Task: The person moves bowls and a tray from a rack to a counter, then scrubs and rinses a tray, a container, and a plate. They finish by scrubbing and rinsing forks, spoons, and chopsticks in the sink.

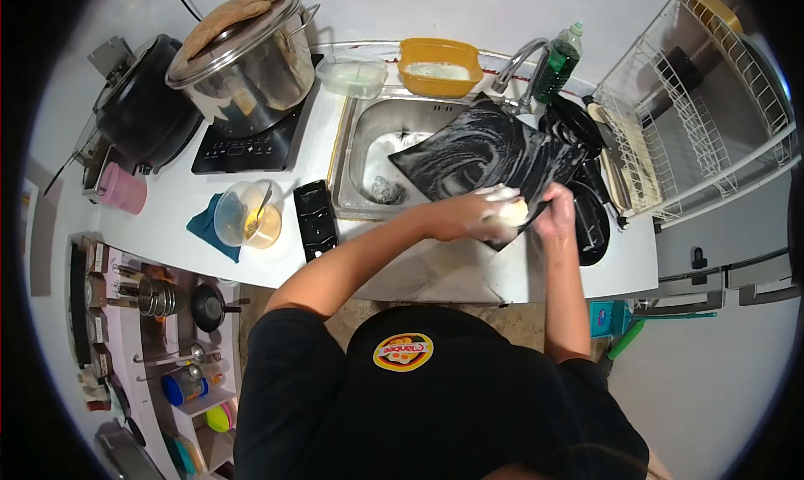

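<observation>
shirt badge: lettering upside down, not legible | cooktop: panel markings too small to read

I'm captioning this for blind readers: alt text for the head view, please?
A person's left hand holds a pale, foamy sponge at a suds-streaked black panel, whose edge the right hand grips, partly over a metal sink. A steel pot stands on a cooktop at left.
</observation>
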Available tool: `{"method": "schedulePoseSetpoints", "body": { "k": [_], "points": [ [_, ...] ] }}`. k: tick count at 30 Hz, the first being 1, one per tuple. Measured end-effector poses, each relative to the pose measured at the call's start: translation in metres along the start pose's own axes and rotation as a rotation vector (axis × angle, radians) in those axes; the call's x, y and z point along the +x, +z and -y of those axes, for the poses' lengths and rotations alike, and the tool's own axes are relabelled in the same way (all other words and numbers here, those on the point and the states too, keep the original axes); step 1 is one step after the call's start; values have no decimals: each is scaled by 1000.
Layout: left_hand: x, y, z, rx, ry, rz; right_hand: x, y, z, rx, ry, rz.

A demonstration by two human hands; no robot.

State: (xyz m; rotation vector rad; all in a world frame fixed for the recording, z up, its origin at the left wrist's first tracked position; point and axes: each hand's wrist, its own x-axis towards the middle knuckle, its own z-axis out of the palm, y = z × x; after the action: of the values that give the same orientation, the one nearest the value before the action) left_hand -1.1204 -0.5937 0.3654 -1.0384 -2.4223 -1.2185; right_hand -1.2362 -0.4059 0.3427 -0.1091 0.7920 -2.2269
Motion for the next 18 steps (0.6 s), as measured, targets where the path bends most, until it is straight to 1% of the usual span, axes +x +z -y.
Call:
{"method": "schedulePoseSetpoints", "body": {
  "k": [1, 3, 4, 5, 6, 7, 8, 9, 10, 11, 12, 13, 15, 16, 17, 18],
  "points": [
    [1, -10, -14, 7, -116, 58, -2, 14, 9, -39, 28, -11],
    [10, -33, -34, 22, -334, 180, 11, 16, 16, -8, 81, -36],
    [13, -38, -30, 94, -256, 0, 8, 27, 19, 39, 94, 9],
    [21, -60, -40, 22, -350, -60, 2, 49, 23, -45, 183, 81],
    [32, -90, -59, 201, -148, -232, -1, 55, 24, -68, 176, 25],
    [30, -123, -45, 356, -107, -207, -3, 59, 24, -90, 170, -33],
    [34, -146, -48, 109, -301, -295, 4, 51, 13, -509, -26, -213],
    [32, -169, -50, -218, -403, -373, 7, 50, 4, -770, -110, -321],
    [32, -178, -31, -406, -311, -551, 11, 48, -7, -639, -135, -173],
    [34, -186, -20, -462, -367, -671, 15, 50, -14, -510, -159, -21],
    [36, -186, -8, -427, -477, -841, 17, 51, -16, -460, -63, -99],
    [27, -185, 37, -348, -492, -959, 12, 69, -20, -486, -89, -21],
    [22, -166, 47, 396, -784, -1021, 18, 88, -34, -488, -227, 146],
    [23, -151, 46, 322, -793, -981, 16, 103, -40, -511, -307, 160],
    [28, -133, 46, 252, -799, -940, 20, 106, -44, -604, -348, 166],
    [35, -114, 54, 529, -342, -891, 27, 104, -44, -669, -316, 153]
  ]
}}
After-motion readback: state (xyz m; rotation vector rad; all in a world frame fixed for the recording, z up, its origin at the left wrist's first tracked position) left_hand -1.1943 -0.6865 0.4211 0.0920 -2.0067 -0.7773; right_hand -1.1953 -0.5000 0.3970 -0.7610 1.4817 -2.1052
